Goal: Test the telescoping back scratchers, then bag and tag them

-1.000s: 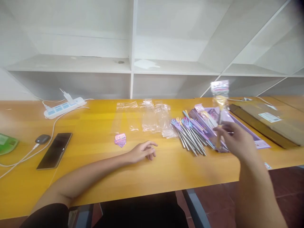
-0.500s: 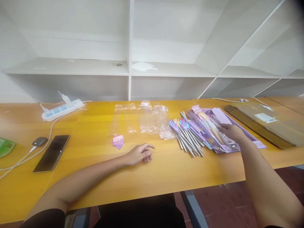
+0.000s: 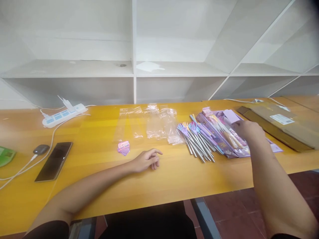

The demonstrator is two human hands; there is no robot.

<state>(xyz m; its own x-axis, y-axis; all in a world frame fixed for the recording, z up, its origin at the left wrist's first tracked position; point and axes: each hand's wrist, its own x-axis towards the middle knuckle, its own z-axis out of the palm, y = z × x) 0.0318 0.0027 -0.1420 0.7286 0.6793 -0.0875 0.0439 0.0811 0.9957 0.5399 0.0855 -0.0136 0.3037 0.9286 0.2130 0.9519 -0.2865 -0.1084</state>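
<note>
My left hand rests on the yellow table, fingers loosely stretched out, holding nothing. A small stack of pink cards lies just left of it. My right hand is over a pile of pens in clear purple-printed packets, touching or just above it; its fingers are turned away and hidden. Loose grey pens with purple and blue tops lie fanned out left of the pile. Empty clear plastic sleeves are spread behind my left hand.
A flat brown cardboard box lies at the far right. On the left are a white power strip with cables, a dark phone, a small black device and a green object. White shelves stand behind the table.
One second ago my right hand held a packaged pen upright above the pile. It then lowered it onto the pile and has shifted slightly right. My left hand has stayed put.
</note>
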